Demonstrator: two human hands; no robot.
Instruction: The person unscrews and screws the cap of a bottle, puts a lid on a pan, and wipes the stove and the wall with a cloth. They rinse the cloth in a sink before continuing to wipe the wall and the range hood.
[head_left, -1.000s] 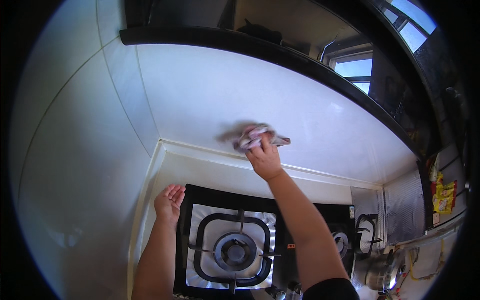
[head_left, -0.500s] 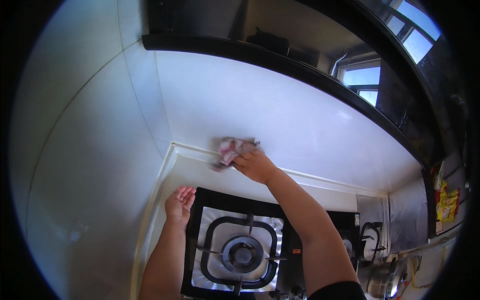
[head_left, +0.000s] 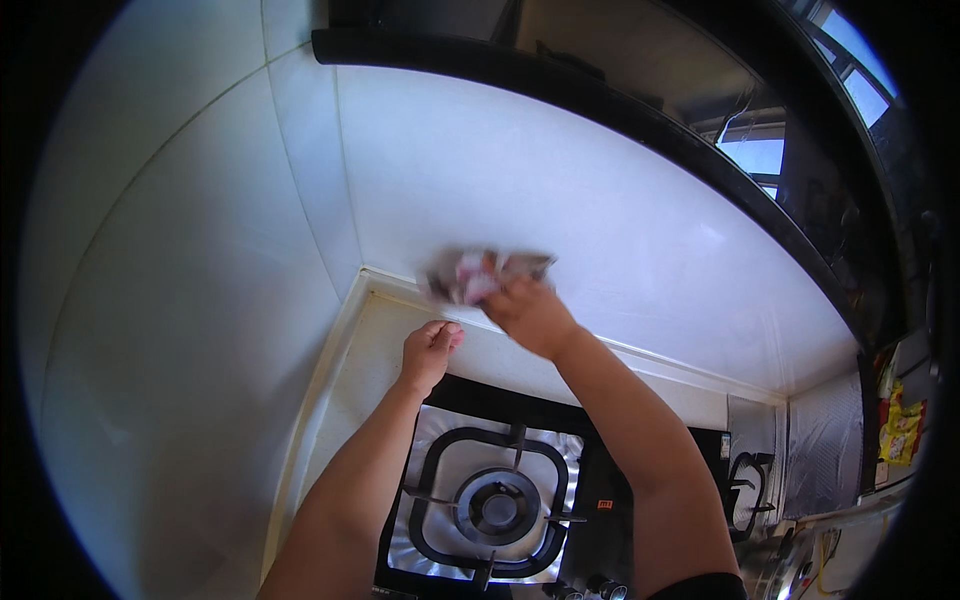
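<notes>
A crumpled cloth [head_left: 478,276], pinkish and grey-brown, is against the white back wall [head_left: 560,190] just above the counter edge, blurred by motion. My right hand [head_left: 532,312] grips it, arm stretched forward across the stove. Lower and to the left, my left hand [head_left: 430,352] hovers over the pale counter strip behind the stove, its fingers curled in and nothing visible in them. Below both hands lies the black gas stove [head_left: 480,390] with a round burner [head_left: 497,508] and a square black pan support [head_left: 425,470].
A glossy black range hood [head_left: 600,90] overhangs the back wall. Pale panels [head_left: 190,280] close off the left side. At the right stand a second pan support [head_left: 750,490], a silver foil screen [head_left: 825,440], yellow packets [head_left: 902,430] and a metal pot [head_left: 780,570].
My left hand has moved right and farther forward, its fingers curling closed. The cloth in my right hand has shifted slightly up the wall. The whole view has tilted a little downward.
</notes>
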